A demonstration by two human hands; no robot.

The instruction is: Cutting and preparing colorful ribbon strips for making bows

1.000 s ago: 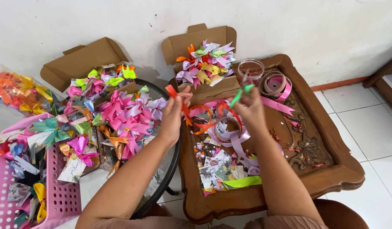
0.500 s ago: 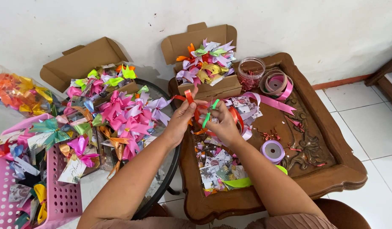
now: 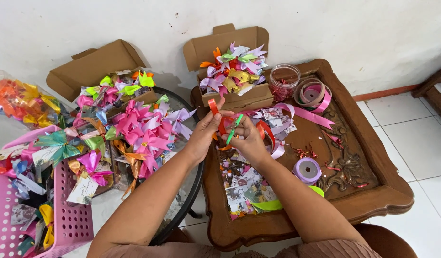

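At frame centre above the wooden table, the left hand fingers pinch a light, limp, slippery orange ribbon, best gripped near its fold, while the right hand grips a green strip.

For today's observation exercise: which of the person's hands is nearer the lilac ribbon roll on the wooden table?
Right. The right hand sits just up-left of the lilac ribbon roll; the left hand lies farther left.

Bright, even daylight; sharp, soft shadows

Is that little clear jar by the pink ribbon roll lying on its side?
No, the clear jar stands upright on the wooden table, mouth up.
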